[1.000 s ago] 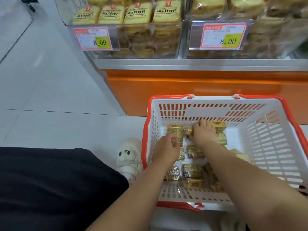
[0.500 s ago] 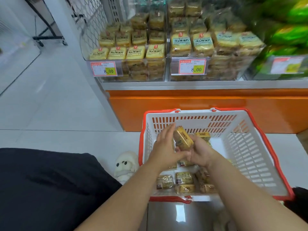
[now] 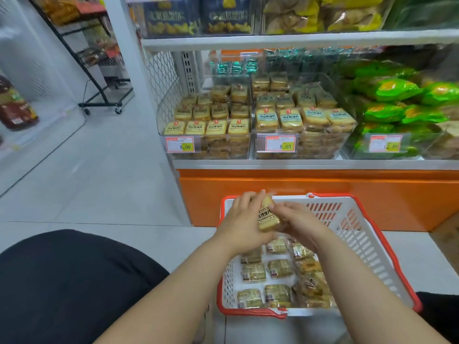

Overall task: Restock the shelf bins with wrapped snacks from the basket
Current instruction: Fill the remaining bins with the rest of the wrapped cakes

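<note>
A white basket with a red rim (image 3: 367, 234) sits on the floor before the shelf, with several wrapped snacks (image 3: 253, 272) lying in it. Above its far left corner, my left hand (image 3: 241, 224) and my right hand (image 3: 301, 224) together hold a stack of yellow wrapped snacks (image 3: 266, 216), tilted on edge. Two clear shelf bins, the left bin (image 3: 206, 137) and the middle bin (image 3: 303, 130), stand on the lowest shelf, both filled with the same yellow packs.
An orange shelf base (image 3: 310, 194) runs behind the basket. A bin of green packs (image 3: 397, 108) is at the right. A black wheeled rack (image 3: 99, 100) stands on the tiled floor at the left. My dark-clothed knee (image 3: 62, 281) fills the lower left.
Both hands came up out of the basket holding a stack of snacks. My view has tilted up, showing more of the shelf.
</note>
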A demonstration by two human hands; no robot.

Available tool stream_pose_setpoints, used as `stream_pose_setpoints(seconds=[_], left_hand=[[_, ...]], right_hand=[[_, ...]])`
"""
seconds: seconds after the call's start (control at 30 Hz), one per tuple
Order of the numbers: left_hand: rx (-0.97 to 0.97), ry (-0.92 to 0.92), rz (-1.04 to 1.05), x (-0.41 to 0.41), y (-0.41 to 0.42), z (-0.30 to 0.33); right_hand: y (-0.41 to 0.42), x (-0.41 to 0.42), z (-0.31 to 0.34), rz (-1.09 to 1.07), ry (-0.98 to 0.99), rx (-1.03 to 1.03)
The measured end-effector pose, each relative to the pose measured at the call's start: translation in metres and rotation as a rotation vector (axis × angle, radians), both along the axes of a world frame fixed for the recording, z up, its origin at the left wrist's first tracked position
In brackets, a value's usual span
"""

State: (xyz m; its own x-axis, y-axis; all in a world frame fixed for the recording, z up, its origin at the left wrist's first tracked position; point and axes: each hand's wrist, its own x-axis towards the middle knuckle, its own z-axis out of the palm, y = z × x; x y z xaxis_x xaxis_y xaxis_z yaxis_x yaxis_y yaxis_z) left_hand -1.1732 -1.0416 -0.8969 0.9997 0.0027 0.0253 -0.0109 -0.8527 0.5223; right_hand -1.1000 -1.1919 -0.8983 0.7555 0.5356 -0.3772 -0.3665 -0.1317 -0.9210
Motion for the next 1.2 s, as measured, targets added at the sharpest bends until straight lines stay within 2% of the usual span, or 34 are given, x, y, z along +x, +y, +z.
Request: stream_pose_setpoints(seconds=[0.1,0.2,0.4,0.6,0.7,0.9,1.0,1.13,1.2], left_hand=[[0.151,-0.071,-0.03,0.005,0.016,0.03],[0.211,-0.138,-0.041,0.015,0.04,0.069],[0.301,-0.125,0.057,0.046,0.104,0.127],[0.317,-0.134,0.284,0.105,0.152,0.142],[0.314,-0.146,0.381,0.137,0.171,0.145],[0.317,-0.129,0.513,0.196,0.211,0.147],[0.339,-0.079,0.532,0.216,0.224,0.14],[0.341,-0.014,0.538,0.236,0.24,0.14],[0.365,-0.026,0.503,0.243,0.244,0.138]], right_hand=[[0.015,-0.004,0.024,-0.039,0.017,0.119],[0.033,-0.001,0.051,-0.032,-0.06,0.132],[0.07,0.014,0.086,-0.023,-0.488,-0.157],[0.106,0.071,0.111,-0.137,-1.085,-0.44],[0.127,0.103,0.128,-0.131,-1.281,-0.608],[0.179,0.156,0.144,0.09,-1.516,-0.869],[0.208,0.192,0.148,0.269,-1.442,-1.015],[0.233,0.23,0.146,0.519,-1.513,-1.083],[0.234,0.244,0.141,0.568,-1.474,-1.067]])
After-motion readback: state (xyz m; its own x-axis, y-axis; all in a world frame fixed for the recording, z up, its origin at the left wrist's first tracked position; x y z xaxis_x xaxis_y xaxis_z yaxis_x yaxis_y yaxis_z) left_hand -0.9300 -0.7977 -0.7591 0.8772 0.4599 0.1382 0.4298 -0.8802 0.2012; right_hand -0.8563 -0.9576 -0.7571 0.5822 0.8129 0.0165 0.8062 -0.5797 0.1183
